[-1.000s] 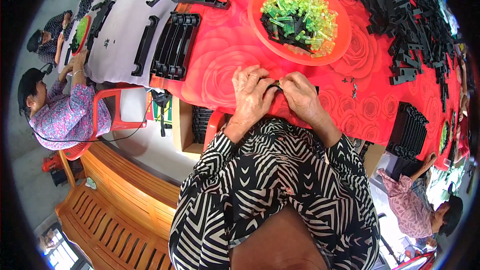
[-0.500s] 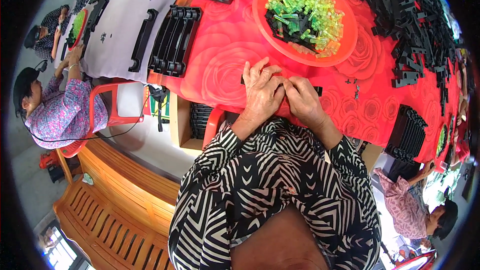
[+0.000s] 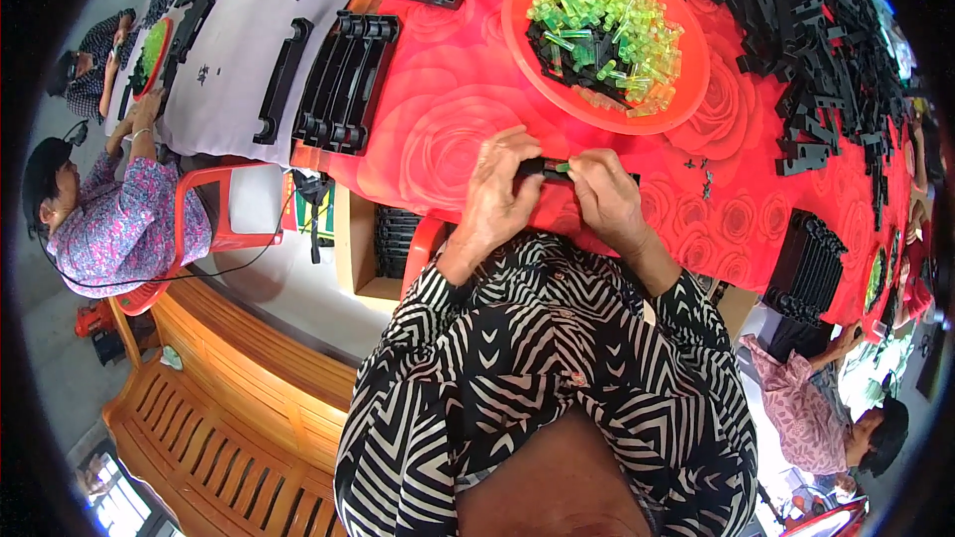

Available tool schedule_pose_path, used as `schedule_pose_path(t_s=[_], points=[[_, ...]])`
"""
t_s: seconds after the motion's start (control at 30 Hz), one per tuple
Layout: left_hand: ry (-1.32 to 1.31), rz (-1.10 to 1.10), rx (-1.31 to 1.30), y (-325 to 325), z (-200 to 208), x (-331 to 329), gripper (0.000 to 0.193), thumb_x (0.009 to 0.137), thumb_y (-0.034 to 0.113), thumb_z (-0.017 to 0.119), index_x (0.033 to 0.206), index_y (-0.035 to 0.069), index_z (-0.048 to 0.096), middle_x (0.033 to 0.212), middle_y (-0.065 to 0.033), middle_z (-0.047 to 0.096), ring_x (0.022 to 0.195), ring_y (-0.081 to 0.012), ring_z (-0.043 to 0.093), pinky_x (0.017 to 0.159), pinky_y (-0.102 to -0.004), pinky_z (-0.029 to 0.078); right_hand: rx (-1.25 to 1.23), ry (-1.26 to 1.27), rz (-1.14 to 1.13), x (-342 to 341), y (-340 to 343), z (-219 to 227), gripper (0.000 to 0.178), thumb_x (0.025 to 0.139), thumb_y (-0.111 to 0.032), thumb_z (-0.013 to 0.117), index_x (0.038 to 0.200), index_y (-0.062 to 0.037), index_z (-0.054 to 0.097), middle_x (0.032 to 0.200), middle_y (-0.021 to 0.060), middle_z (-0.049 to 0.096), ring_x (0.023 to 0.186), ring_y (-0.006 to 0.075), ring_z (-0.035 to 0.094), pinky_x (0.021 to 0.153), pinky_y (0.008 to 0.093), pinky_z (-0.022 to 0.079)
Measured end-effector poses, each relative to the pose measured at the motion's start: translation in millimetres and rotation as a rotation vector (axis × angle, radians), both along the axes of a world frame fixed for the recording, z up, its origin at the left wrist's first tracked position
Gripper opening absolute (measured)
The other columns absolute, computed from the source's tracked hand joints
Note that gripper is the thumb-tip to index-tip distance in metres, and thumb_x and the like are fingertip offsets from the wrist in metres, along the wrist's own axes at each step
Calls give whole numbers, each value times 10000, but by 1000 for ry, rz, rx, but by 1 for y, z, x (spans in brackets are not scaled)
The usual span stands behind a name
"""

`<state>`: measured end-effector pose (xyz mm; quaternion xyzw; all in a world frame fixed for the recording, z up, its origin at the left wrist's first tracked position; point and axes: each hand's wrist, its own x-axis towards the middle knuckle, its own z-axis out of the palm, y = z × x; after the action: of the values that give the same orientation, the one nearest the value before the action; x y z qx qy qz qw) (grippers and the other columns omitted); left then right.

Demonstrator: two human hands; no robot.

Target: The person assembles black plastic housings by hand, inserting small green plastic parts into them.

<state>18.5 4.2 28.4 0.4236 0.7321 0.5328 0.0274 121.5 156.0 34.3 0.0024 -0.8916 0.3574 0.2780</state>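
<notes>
A long black plastic part (image 3: 542,166) lies across in front of me at the table's near edge. My left hand (image 3: 500,187) is closed around its left portion, with fingers over the far side. My right hand (image 3: 608,197) is closed too, thumb and fingertips pinched at the part's middle. A small green piece (image 3: 562,167) shows at those right fingertips, against the black part. The part's right end peeks out past my right hand. Beyond both hands stands a red bowl (image 3: 517,50) holding yellow-green clear tubes (image 3: 637,30) and small black pieces (image 3: 587,58).
Black plastic frames (image 3: 348,85) lie side by side at the left, another stack (image 3: 808,267) at the right. Loose black parts (image 3: 816,70) heap up at the far right. Small black bits (image 3: 706,179) dot the red tablecloth (image 3: 438,139). Other people sit left and right.
My hands have moved apart a little, the left one shifting left. The black part and the green piece now show between them. The bowl has not moved.
</notes>
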Motion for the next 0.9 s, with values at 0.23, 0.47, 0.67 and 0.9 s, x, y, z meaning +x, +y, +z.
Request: schedule_pose_path(t_s=[0.23, 0.47, 0.67, 0.9], points=[[112, 240, -46, -23, -6, -11, 274, 736, -53, 625, 1000, 18, 608, 1032, -150, 622, 1117, -379, 543, 965, -450, 399, 87, 54, 33, -9, 2, -4, 203, 782, 50, 643, 978, 31, 596, 924, 157, 585, 834, 320, 608, 715, 392, 522], [114, 171, -136, -14, -14, -8, 321, 753, 98, 717, 1056, 26, 642, 1128, -133, 606, 1180, -356, 504, 977, -443, 380, 220, 36, 77, -11, 1, -5, 216, 774, 45, 630, 989, 41, 608, 933, 162, 588, 809, 317, 607, 690, 373, 517], [143, 94, -157, -16, -22, -11, 371, 738, 179, 757, 1056, 27, 641, 1108, -126, 613, 1172, -335, 509, 986, -457, 373, 252, 110, 58, -13, -2, -15, 192, 764, 24, 621, 955, 41, 607, 908, 141, 575, 764, 285, 600, 660, 372, 496], [144, 73, -116, -13, -23, -12, 338, 746, 183, 750, 1018, 20, 632, 1054, -122, 623, 1124, -335, 540, 981, -462, 378, 348, 181, 87, -15, -2, -22, 150, 763, 26, 639, 907, 43, 602, 901, 143, 576, 737, 272, 594, 609, 354, 472]])
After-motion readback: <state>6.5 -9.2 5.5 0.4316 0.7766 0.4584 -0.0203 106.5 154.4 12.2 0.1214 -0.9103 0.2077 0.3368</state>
